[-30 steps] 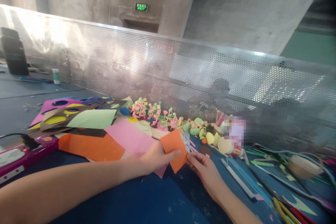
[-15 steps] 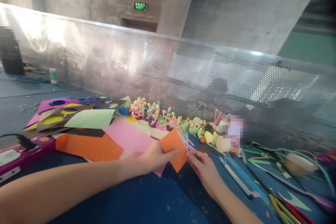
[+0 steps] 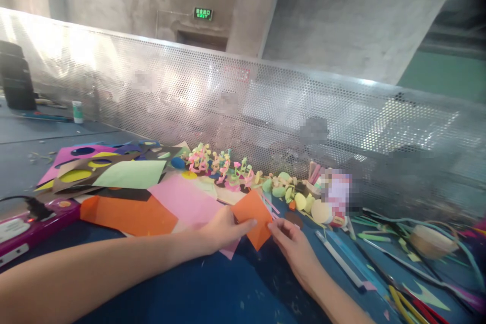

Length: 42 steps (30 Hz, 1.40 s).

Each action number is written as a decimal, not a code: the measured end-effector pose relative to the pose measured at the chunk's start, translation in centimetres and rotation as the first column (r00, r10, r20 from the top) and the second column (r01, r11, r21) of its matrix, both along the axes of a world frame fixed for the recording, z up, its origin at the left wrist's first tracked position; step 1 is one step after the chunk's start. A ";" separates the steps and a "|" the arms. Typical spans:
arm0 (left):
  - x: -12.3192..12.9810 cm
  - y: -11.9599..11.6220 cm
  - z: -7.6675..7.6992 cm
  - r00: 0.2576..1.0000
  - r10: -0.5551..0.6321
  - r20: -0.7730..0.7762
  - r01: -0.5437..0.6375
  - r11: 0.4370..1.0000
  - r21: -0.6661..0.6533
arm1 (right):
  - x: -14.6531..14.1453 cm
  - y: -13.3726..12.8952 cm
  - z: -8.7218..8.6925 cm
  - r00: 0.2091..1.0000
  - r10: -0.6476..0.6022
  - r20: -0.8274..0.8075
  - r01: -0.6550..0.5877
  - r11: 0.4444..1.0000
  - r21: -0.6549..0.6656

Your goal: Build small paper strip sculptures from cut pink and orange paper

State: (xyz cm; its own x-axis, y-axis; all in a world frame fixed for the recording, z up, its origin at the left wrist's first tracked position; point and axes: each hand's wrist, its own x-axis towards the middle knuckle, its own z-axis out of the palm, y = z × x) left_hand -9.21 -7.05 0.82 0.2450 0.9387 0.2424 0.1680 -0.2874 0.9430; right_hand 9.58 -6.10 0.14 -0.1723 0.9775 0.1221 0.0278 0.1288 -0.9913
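Note:
An orange paper piece [image 3: 252, 216] is held at a tilt between my two hands, above the blue table [image 3: 182, 288]. My left hand [image 3: 225, 229] grips its left side, with the thumb across the front and the other fingers hidden behind it. At the right corner, the fingertips of my right hand [image 3: 286, 238] pinch the paper's edge. Pink paper [image 3: 186, 200] lies behind and beneath my left hand. Left of it rest a larger orange sheet [image 3: 127, 215] and a pale green sheet [image 3: 131, 173].
Small paper flowers [image 3: 207, 159] line the foot of a perforated metal panel [image 3: 170, 91]. A magenta power strip [image 3: 49, 220] sits at the left. To the right are a white-edged strip [image 3: 339, 258], yellow-handled and red-handled tools [image 3: 404, 306] and a tape roll [image 3: 433, 242].
The view has shifted slightly. Both hands keep their hold on the orange paper, almost unmoved.

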 end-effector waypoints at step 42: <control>-1.5 1.5 2.3 0.887 -0.267 -0.378 0.232 0.963 -0.135 | -0.6 -0.4 1.0 0.882 0.359 0.305 -0.362 0.931 -0.048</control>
State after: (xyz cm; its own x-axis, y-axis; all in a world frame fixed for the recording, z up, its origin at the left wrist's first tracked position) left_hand -10.70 -5.53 3.09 0.5324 0.8465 0.0028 0.4590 -0.2914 0.8393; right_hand 9.02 -6.52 1.12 -0.5423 0.8400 0.0169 0.2760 0.1971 -0.9407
